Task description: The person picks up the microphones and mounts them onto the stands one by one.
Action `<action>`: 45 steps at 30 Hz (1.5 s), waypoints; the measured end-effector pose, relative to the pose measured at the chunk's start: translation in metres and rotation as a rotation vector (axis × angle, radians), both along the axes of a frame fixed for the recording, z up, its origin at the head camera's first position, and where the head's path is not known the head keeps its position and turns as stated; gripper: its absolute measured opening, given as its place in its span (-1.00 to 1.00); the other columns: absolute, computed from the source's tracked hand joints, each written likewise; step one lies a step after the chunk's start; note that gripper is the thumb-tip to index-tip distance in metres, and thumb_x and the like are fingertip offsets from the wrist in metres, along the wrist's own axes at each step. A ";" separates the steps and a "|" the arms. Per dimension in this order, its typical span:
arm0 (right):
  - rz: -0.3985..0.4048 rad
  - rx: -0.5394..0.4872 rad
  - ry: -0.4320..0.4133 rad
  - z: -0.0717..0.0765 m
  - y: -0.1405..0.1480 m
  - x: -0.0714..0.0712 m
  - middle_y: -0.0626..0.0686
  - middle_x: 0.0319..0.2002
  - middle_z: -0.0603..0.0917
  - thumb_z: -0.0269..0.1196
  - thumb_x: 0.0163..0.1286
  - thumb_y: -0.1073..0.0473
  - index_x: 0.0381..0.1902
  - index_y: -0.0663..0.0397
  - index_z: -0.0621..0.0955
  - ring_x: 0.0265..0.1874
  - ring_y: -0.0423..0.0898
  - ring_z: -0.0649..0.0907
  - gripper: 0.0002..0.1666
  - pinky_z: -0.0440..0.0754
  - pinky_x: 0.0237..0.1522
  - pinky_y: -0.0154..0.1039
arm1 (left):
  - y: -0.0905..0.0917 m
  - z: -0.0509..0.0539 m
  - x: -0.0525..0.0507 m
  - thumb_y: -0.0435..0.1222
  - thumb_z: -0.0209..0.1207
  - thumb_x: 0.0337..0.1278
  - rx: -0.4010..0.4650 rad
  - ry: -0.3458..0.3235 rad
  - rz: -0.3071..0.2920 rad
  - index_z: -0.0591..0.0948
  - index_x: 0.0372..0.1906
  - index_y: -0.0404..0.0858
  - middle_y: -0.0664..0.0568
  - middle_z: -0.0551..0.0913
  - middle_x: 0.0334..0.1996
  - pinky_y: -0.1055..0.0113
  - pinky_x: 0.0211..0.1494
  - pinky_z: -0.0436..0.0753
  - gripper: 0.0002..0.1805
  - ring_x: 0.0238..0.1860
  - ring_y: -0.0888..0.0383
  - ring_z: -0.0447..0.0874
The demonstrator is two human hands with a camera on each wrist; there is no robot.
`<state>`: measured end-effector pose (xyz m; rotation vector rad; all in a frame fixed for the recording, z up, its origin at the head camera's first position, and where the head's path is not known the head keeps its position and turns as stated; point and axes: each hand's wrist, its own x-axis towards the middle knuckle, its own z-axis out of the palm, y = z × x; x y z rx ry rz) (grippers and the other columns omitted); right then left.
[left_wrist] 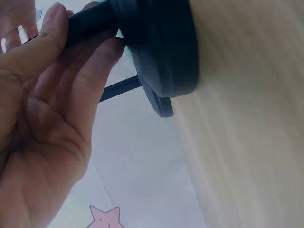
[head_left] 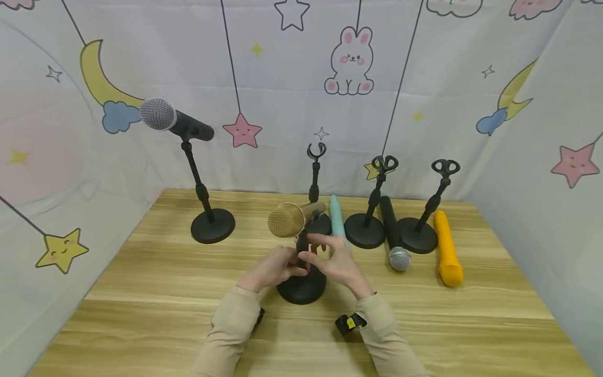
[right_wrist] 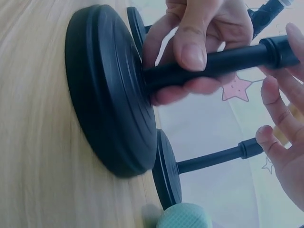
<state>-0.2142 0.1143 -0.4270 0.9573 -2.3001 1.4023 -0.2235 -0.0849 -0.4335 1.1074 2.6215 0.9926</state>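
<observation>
A gold microphone [head_left: 287,220] sits tilted in the clip of a black desk stand [head_left: 302,291], its mesh head toward the left. My left hand [head_left: 274,268] grips the lower pole just above the round base, thumb on one side and fingers behind, as the left wrist view also shows. Higher up, my right hand [head_left: 335,262] has its thumb and a finger around the thicker collar [right_wrist: 281,51] of the pole. Its other fingers stand apart from the pole in the right wrist view. The base's underside is hidden.
A black microphone [head_left: 188,125] rests on a stand at left. Behind and right are three stands with bare clips, including one [head_left: 365,230]. A mint microphone [head_left: 336,217], another black microphone [head_left: 391,225] and an orange microphone [head_left: 447,251] lie among them on the wooden table [head_left: 155,309].
</observation>
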 end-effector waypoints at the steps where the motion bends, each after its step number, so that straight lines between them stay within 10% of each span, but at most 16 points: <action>1: -0.005 0.000 -0.006 0.000 0.001 0.000 0.15 -0.13 0.81 0.38 0.37 -0.01 0.02 0.21 0.73 -0.32 -0.10 0.66 -0.56 0.51 -0.24 -0.25 | -0.001 0.000 -0.001 -0.31 0.32 0.23 -0.001 -0.004 -0.004 0.72 -0.26 -0.24 0.06 0.82 -0.42 0.53 -0.20 0.57 -0.93 -0.34 0.35 0.69; 11: -0.023 0.095 -0.093 0.003 0.007 -0.003 0.08 -0.10 0.81 0.34 0.38 0.21 -0.02 0.11 0.74 -0.36 -0.18 0.69 -0.77 0.56 -0.25 -0.22 | -0.021 0.006 -0.002 -0.38 0.32 0.21 0.016 -0.127 0.037 0.73 -0.26 -0.26 0.00 0.82 -0.36 0.34 -0.04 0.66 -0.96 -0.22 0.18 0.78; 22: -0.117 0.120 -0.135 0.004 0.020 -0.006 0.10 -0.13 0.82 0.32 0.40 0.19 -0.05 0.14 0.75 -0.16 0.01 0.76 -0.78 0.69 -0.11 -0.02 | -0.031 0.012 0.000 -0.44 0.30 0.22 0.058 -0.260 0.231 0.70 -0.24 -0.36 -0.14 0.81 -0.27 0.12 0.08 0.66 -0.95 -0.12 0.05 0.77; 35: -0.098 0.119 -0.172 0.006 0.026 -0.007 0.17 -0.09 0.80 0.29 0.45 0.16 -0.03 0.11 0.75 -0.12 0.02 0.75 -0.77 0.68 -0.07 -0.13 | -0.040 0.010 -0.009 -0.42 0.26 0.28 0.109 -0.276 0.532 0.67 -0.18 -0.39 -0.27 0.77 -0.14 0.10 -0.03 0.65 -0.91 -0.11 -0.07 0.72; 45: -0.092 0.115 -0.202 0.006 0.027 -0.008 0.18 -0.07 0.80 0.28 0.45 0.15 0.00 0.16 0.74 -0.11 0.03 0.75 -0.73 0.67 -0.06 -0.11 | -0.047 0.004 -0.034 -0.41 0.20 0.35 0.099 -0.214 0.588 0.64 -0.12 -0.44 -0.37 0.73 -0.02 -0.09 0.21 0.62 -0.86 0.11 -0.27 0.69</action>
